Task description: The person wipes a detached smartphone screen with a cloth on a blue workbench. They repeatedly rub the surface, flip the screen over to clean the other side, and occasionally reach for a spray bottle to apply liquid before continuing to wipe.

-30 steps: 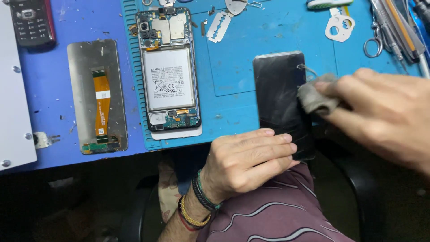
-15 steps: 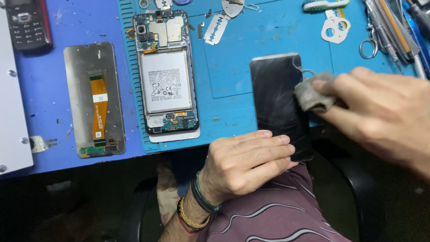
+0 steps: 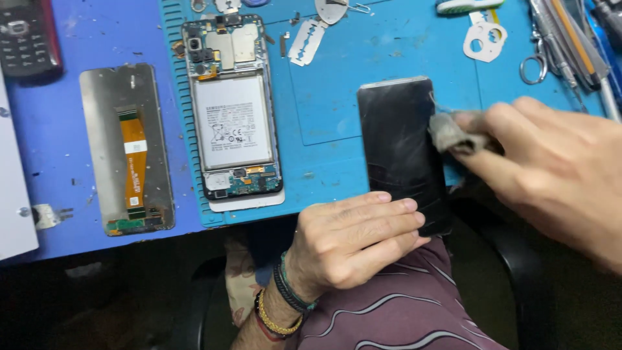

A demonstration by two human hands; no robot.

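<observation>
our left hand (image 3: 353, 236) lies flat, pinning the black phone back cover (image 3: 402, 146) at the counter (image 3: 52, 149) edge; our right hand (image 3: 551, 168) pinches a grey cloth (image 3: 453, 133) against it. smears remain, so we judge the wiping unfinished.

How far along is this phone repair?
Done: the opened phone lies with battery and boards bare, and a screen panel lies apart. In hand: the left hand steadies the black panel while the right hand presses a grey cloth on it. Left: nothing is reassembled.
</observation>
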